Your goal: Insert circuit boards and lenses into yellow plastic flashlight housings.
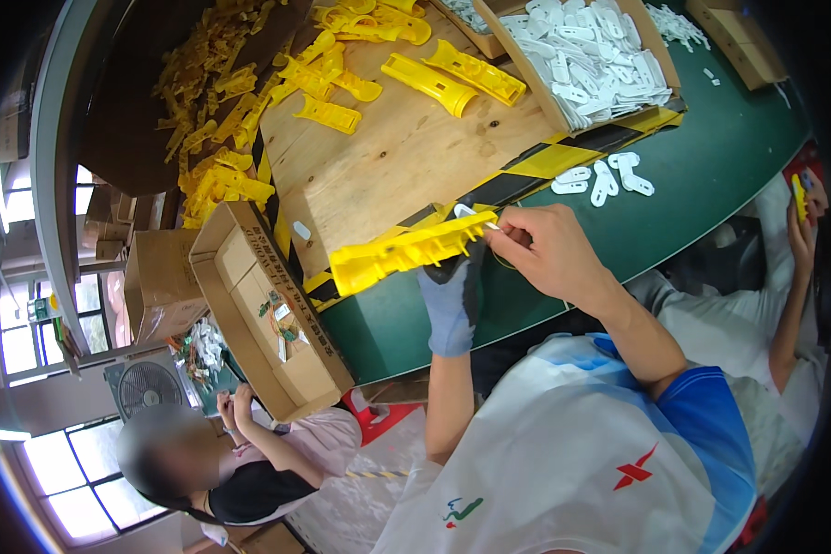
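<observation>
Both hands are on one long yellow piece [406,254], held up over the near edge of the bench [369,346]. The left hand [451,300], in a grey-blue glove, is curled under it, probably so it won't wobble. The right hand [547,254] is bare, and its fingers are pinched close on one small pale bit at the piece's right end. I can't tell what that bit is. One white part [464,211] is by that end too.

Two long yellow shells [429,85] lie side by side on the wooden board [351,175], maybe so they are easy to grab. One shorter yellow shell [329,115] lies near the yellow pile [319,76], which has too many to count. One small white tab [301,230] is alone at the board's left side.

One box [519,66] is full of white parts, likely to stop them sliding about. Three little bunches [630,173] of white parts sit near it; they overlap, so I can't count each one. One long box [300,383] on the left holds a few small parts. Two other people [319,439] are close by, one on each side.
</observation>
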`<state>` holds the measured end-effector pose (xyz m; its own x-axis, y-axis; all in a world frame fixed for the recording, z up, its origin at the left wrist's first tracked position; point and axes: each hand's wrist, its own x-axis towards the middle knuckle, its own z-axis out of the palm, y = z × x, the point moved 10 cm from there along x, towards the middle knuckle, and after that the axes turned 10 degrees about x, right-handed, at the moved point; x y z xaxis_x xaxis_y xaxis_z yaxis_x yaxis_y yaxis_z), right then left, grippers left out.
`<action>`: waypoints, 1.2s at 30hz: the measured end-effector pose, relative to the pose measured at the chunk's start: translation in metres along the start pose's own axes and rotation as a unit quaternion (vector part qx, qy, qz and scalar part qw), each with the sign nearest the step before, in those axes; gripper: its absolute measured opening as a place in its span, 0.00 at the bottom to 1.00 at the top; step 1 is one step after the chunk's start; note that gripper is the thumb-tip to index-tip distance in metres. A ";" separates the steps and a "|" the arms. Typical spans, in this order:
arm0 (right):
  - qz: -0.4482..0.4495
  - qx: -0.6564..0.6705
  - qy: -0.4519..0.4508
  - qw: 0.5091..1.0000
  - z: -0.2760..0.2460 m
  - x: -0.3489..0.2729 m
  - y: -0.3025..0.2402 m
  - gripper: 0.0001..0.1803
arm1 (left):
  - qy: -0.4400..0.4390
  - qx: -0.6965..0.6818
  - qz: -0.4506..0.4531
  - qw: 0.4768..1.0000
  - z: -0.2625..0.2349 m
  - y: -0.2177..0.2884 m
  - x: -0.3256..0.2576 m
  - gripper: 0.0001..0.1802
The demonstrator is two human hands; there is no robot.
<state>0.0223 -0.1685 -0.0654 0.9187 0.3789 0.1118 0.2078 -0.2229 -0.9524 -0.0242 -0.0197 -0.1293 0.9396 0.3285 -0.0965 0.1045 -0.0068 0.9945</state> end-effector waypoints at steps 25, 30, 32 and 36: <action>0.026 0.168 -0.064 0.983 -0.012 -0.025 0.032 0.11 | 0.174 -0.101 0.045 0.979 -0.024 0.018 0.001 0.24; 0.097 0.395 -0.108 0.907 -0.004 -0.034 0.027 0.15 | 0.187 -0.048 0.096 0.976 -0.048 0.049 0.009 0.19; 0.097 0.415 -0.122 0.896 -0.007 -0.033 0.030 0.19 | 0.196 -0.041 0.112 0.973 -0.048 0.049 0.012 0.16; 0.077 0.438 -0.137 0.885 -0.002 -0.027 0.029 0.23 | 0.211 -0.018 0.104 0.972 -0.061 0.042 0.011 0.17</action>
<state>0.0043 -0.1874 -0.0953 0.7723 0.6352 0.0036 -0.3626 0.4454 -0.8186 -0.0296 0.0411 -0.0861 0.7205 0.6822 0.1246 -0.0914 -0.0846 0.9922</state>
